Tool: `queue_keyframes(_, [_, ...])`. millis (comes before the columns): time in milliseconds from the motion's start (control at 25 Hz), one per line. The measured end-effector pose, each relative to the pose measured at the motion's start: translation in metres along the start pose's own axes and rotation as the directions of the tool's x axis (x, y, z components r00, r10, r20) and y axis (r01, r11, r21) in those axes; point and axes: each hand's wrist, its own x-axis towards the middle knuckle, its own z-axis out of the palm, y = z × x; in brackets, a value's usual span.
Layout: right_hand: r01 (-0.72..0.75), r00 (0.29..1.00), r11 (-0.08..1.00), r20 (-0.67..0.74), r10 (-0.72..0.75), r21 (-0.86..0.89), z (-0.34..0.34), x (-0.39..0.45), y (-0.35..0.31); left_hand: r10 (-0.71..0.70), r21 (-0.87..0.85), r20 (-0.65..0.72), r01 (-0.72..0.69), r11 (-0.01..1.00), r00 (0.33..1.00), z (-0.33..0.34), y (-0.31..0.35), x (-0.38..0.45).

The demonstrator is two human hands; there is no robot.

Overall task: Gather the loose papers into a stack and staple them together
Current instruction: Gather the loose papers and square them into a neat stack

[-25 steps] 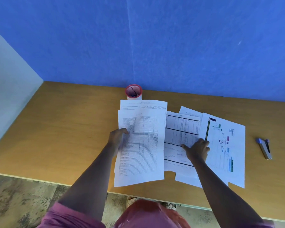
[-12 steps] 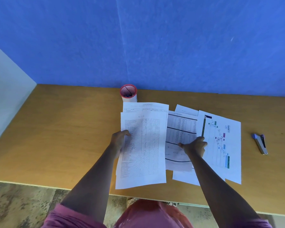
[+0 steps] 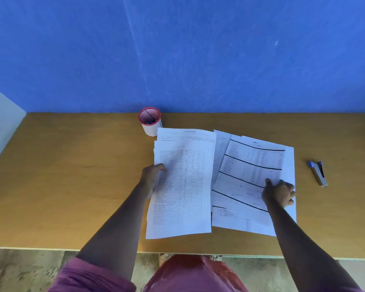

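Two part-gathered piles of papers are pinched on the bench, the nine-o'clock pile by the left hand and the three-o'clock pile by the right hand, where fanned sheets could be creased or stapled askew unless squared.

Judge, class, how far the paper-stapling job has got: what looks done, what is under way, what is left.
Done: some sheets already overlap in a left pile, which the left hand grips at its edge. Under way: the right hand grips the banded table sheet on a second, skewed pile. Left: merging and squaring both piles, then stapling; the stapler lies untouched on the desk, far right.
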Motion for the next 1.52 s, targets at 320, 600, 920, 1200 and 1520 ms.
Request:
queue_keyframes(320, [-0.068, 0.994, 0.988, 0.076, 0.08, -0.14, -0.022, 0.035, 0.027, 0.019, 0.027, -0.012, -0.018, 0.999, 1.0, 0.024, 0.004, 0.001])
queue_keyframes(600, [-0.08, 0.991, 0.997, 0.108, 0.08, -0.006, -0.025, 0.038, 0.019, 0.035, 0.0, -0.004, -0.035, 0.999, 0.999, 0.038, 0.004, 0.0])
queue_keyframes(920, [0.072, 0.997, 0.974, -0.042, -0.064, 0.217, -0.036, 0.02, 0.03, 0.132, 0.206, -0.157, -0.098, 0.974, 0.979, 0.03, -0.016, 0.024])
queue_keyframes(1200, [0.109, 0.989, 0.953, -0.132, -0.074, 0.283, -0.033, 0.014, 0.048, 0.114, 0.326, -0.206, -0.042, 0.944, 0.972, 0.024, -0.03, 0.04])
queue_keyframes(1520, [0.205, 0.939, 0.928, -0.328, -0.097, 0.31, -0.04, 0.007, 0.048, 0.102, 0.39, -0.173, -0.027, 0.92, 0.98, 0.017, -0.036, 0.049])
